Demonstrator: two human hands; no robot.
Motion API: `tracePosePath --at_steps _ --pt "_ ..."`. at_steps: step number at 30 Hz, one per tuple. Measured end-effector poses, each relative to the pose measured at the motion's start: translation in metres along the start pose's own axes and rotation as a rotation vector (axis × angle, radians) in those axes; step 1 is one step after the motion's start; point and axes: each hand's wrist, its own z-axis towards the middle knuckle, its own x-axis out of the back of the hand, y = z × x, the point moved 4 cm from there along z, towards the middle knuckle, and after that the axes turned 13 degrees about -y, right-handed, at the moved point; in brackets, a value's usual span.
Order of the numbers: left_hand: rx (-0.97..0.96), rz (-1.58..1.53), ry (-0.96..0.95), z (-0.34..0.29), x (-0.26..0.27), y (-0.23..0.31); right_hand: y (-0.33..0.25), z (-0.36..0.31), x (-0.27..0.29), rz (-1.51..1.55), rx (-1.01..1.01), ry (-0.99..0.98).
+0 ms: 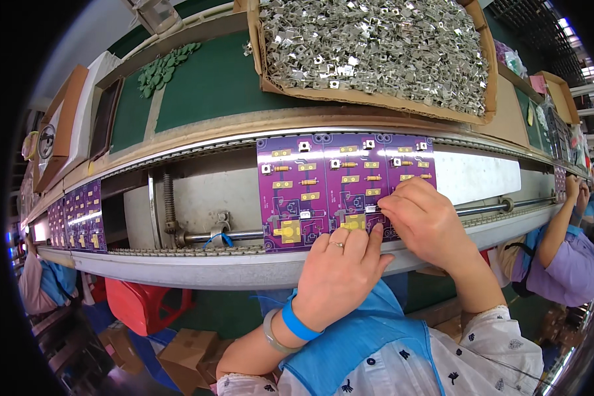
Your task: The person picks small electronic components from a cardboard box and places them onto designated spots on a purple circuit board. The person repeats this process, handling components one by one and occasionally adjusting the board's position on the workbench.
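Note:
A purple circuit board panel (pixel 290 181) lies across the rails of a conveyor, carrying striped resistors, small square metal-and-black parts and yellow pads. My right hand (pixel 429 221) is closed in a pinch over its near right part, fingertips at a small white connector (pixel 371 209) on the board. A similar white connector (pixel 305 214) sits farther left on the panel. By the panel's near edge, my left hand (pixel 342 264) is closed, fingers curled together and knuckles up. Whatever its fingertips may hold is hidden. A blue band (pixel 299 321) circles the left wrist.
An open cardboard box (pixel 376 98) of loose metal clips stands beyond the conveyor. Green leaf-shaped pieces (pixel 162 69) lie on the far left bench. More purple boards (pixel 82 214) ride the conveyor at left. A red stool (pixel 138 307) stands below; another person's hands (pixel 572 191) work at far right.

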Motion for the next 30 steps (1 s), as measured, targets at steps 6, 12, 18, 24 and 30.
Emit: tracePosePath --at_steps 6,12,18,24,30 --pt "-0.007 0.001 0.024 0.001 0.0 0.001 -0.002 0.0 -0.002 -0.058 0.01 -0.047" --pt "0.068 -0.387 0.078 -0.006 0.007 -0.005 -0.008 -0.003 0.008 -0.113 -0.086 0.02" --pt "0.312 -1.937 0.149 -0.033 0.014 0.005 -0.071 -0.01 0.013 -0.019 0.159 0.114" --pt "0.261 -2.218 0.27 -0.045 0.014 0.007 -0.069 0.005 0.007 0.003 0.278 0.074" --pt "0.13 -0.279 0.122 -0.05 0.036 -0.021 -0.039 0.04 -0.004 0.186 -0.014 0.053"
